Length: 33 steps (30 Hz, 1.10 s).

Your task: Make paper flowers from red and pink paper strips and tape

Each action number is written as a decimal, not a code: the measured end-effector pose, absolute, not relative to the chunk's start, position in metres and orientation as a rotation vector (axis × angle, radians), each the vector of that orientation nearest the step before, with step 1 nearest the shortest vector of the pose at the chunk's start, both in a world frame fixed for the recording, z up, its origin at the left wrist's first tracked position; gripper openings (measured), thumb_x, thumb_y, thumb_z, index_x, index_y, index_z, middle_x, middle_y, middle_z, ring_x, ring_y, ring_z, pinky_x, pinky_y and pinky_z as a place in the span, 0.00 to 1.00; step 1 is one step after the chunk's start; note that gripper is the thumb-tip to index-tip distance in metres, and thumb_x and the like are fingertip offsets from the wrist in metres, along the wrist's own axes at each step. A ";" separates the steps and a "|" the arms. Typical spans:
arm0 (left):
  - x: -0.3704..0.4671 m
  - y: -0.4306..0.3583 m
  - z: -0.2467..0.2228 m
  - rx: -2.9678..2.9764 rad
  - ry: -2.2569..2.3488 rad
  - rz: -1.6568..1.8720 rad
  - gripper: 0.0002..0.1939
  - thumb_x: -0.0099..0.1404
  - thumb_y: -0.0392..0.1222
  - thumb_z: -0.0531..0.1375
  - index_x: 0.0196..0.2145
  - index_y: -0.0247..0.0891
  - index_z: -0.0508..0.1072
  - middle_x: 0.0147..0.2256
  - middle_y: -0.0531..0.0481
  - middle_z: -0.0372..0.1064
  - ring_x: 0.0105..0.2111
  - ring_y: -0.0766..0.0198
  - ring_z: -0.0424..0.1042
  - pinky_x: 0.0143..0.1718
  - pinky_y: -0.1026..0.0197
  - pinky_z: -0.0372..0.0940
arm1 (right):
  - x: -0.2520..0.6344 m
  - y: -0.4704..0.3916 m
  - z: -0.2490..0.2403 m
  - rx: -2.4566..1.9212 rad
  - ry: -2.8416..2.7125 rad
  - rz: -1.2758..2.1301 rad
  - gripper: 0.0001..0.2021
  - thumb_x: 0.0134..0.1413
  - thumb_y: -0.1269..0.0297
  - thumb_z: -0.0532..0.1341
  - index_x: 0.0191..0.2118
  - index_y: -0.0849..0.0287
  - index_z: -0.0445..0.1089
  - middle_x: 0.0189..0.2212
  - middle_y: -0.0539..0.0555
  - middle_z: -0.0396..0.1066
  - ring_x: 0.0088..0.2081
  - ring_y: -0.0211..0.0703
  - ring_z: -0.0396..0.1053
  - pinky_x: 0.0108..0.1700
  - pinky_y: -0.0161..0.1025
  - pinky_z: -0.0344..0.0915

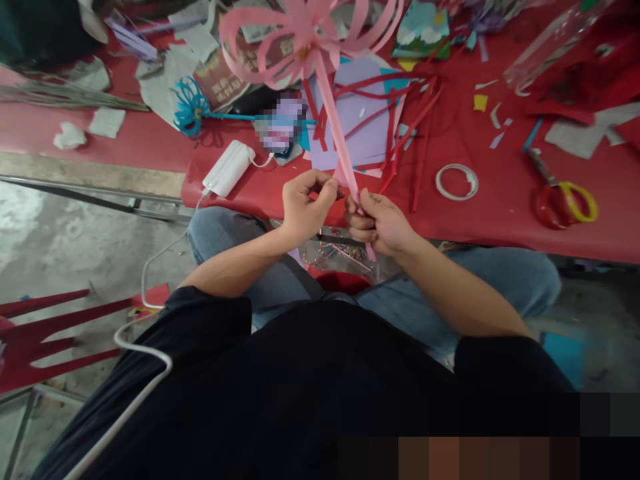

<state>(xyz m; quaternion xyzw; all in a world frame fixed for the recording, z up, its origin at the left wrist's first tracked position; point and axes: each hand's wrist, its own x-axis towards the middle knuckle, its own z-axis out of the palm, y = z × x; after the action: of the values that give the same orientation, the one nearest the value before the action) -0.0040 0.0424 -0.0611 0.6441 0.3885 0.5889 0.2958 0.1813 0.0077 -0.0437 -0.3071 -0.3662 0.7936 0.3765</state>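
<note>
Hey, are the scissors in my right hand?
No, the scissors lie on the red table; the right hand grips the pink stem.

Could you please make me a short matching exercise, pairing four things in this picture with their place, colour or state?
Column one:
1. Pink paper flower
2. Scissors
3. Ring-shaped roll
4. Blue paper flower

Column two:
A. White, lying on the red table
B. Lying farther from the person than the white box with a cable
C. Gripped by its stem in the right hand
D. One handle loop yellow, the other red

Right pairs: 1-C, 2-D, 3-A, 4-B
</note>
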 end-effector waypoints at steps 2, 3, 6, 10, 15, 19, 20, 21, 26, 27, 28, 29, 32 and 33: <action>-0.004 0.042 -0.060 1.756 1.035 1.604 0.12 0.77 0.39 0.65 0.33 0.40 0.80 0.29 0.54 0.81 0.27 0.70 0.79 0.32 0.65 0.72 | 0.180 0.008 -0.045 -0.783 -0.942 2.026 0.31 0.62 0.29 0.72 0.37 0.53 0.64 0.20 0.36 0.43 0.20 0.28 0.34 0.20 0.32 0.38; -0.004 0.041 -0.060 1.785 1.036 1.622 0.11 0.76 0.38 0.65 0.33 0.40 0.80 0.28 0.54 0.81 0.26 0.71 0.78 0.31 0.65 0.71 | 0.179 0.008 -0.046 -0.790 -0.944 2.016 0.31 0.60 0.29 0.73 0.37 0.53 0.65 0.20 0.36 0.43 0.20 0.28 0.35 0.21 0.32 0.38; -0.005 0.040 -0.057 1.886 1.040 1.655 0.10 0.74 0.35 0.65 0.33 0.40 0.81 0.27 0.55 0.80 0.26 0.71 0.77 0.32 0.65 0.70 | 0.176 0.008 -0.049 -0.823 -0.945 1.948 0.33 0.56 0.29 0.76 0.36 0.54 0.66 0.20 0.37 0.46 0.21 0.28 0.37 0.21 0.32 0.37; -0.007 0.040 -0.057 2.013 1.083 1.666 0.09 0.74 0.37 0.65 0.32 0.40 0.80 0.27 0.55 0.79 0.27 0.70 0.75 0.32 0.63 0.68 | 0.170 0.006 -0.051 -0.842 -0.969 1.825 0.31 0.57 0.30 0.76 0.36 0.54 0.69 0.20 0.38 0.49 0.20 0.29 0.40 0.21 0.32 0.38; -0.008 0.044 -0.059 2.188 1.083 1.713 0.11 0.74 0.39 0.65 0.30 0.41 0.77 0.25 0.54 0.75 0.26 0.68 0.72 0.31 0.61 0.66 | 0.166 0.003 -0.056 -0.953 -1.023 1.603 0.30 0.61 0.31 0.74 0.33 0.52 0.65 0.19 0.40 0.54 0.20 0.31 0.45 0.22 0.35 0.42; -0.009 0.050 -0.063 2.384 1.069 1.734 0.11 0.72 0.38 0.64 0.29 0.41 0.74 0.24 0.53 0.75 0.25 0.66 0.72 0.31 0.59 0.64 | 0.167 0.002 -0.061 -1.069 -1.124 1.410 0.31 0.63 0.28 0.71 0.34 0.53 0.67 0.22 0.43 0.58 0.24 0.34 0.51 0.26 0.36 0.48; -0.009 0.051 -0.064 2.420 1.067 1.718 0.10 0.72 0.38 0.63 0.30 0.42 0.74 0.25 0.53 0.75 0.25 0.66 0.72 0.32 0.58 0.64 | 0.168 0.002 -0.062 -1.087 -1.156 1.366 0.30 0.64 0.29 0.70 0.35 0.53 0.68 0.23 0.44 0.60 0.25 0.35 0.52 0.27 0.37 0.50; -0.009 0.051 -0.066 2.439 1.066 1.694 0.10 0.71 0.38 0.63 0.30 0.42 0.74 0.25 0.53 0.75 0.26 0.65 0.72 0.32 0.58 0.64 | 0.168 0.002 -0.063 -1.101 -1.189 1.324 0.29 0.66 0.29 0.69 0.36 0.53 0.69 0.24 0.44 0.60 0.26 0.36 0.54 0.28 0.37 0.51; -0.008 0.050 -0.066 2.332 1.105 1.621 0.10 0.70 0.39 0.64 0.29 0.41 0.73 0.25 0.53 0.74 0.26 0.65 0.71 0.33 0.58 0.64 | 0.171 0.004 -0.066 -1.116 -1.296 1.229 0.27 0.73 0.33 0.65 0.37 0.55 0.71 0.26 0.45 0.62 0.29 0.37 0.56 0.32 0.38 0.53; -0.008 0.049 -0.064 2.295 1.116 1.619 0.11 0.70 0.39 0.64 0.28 0.41 0.74 0.24 0.53 0.74 0.26 0.65 0.72 0.32 0.58 0.64 | 0.171 0.004 -0.066 -1.112 -1.302 1.231 0.27 0.73 0.33 0.64 0.38 0.55 0.72 0.26 0.45 0.61 0.29 0.37 0.55 0.32 0.38 0.53; -0.007 0.049 -0.062 2.247 1.133 1.615 0.11 0.70 0.39 0.64 0.28 0.41 0.75 0.24 0.53 0.74 0.25 0.66 0.72 0.32 0.59 0.64 | 0.172 0.004 -0.065 -1.108 -1.307 1.235 0.27 0.73 0.33 0.64 0.39 0.55 0.72 0.26 0.45 0.61 0.28 0.37 0.55 0.32 0.38 0.53; -0.007 0.048 -0.060 2.192 1.150 1.608 0.11 0.70 0.39 0.64 0.28 0.40 0.75 0.24 0.54 0.74 0.25 0.67 0.72 0.31 0.60 0.64 | 0.172 0.004 -0.065 -1.105 -1.311 1.240 0.27 0.73 0.33 0.64 0.40 0.55 0.73 0.26 0.44 0.61 0.28 0.37 0.55 0.31 0.38 0.53; -0.007 0.048 -0.055 2.026 1.189 1.594 0.11 0.70 0.39 0.65 0.28 0.40 0.77 0.23 0.55 0.74 0.24 0.69 0.71 0.29 0.63 0.63 | 0.172 0.003 -0.062 -1.106 -1.322 1.242 0.28 0.73 0.31 0.63 0.42 0.56 0.75 0.26 0.45 0.62 0.27 0.37 0.56 0.31 0.38 0.54; -0.007 0.048 -0.054 1.992 1.196 1.594 0.12 0.71 0.39 0.65 0.28 0.40 0.77 0.23 0.55 0.74 0.24 0.70 0.70 0.29 0.63 0.63 | 0.172 0.003 -0.062 -1.108 -1.321 1.241 0.29 0.73 0.31 0.64 0.42 0.56 0.75 0.26 0.45 0.63 0.27 0.37 0.56 0.31 0.39 0.54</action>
<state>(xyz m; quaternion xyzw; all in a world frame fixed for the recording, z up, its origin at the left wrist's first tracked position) -0.0073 0.0479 -0.0538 0.6977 0.4188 0.5584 0.1614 0.1724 0.0025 -0.0619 -0.4556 -0.5430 0.5102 0.4871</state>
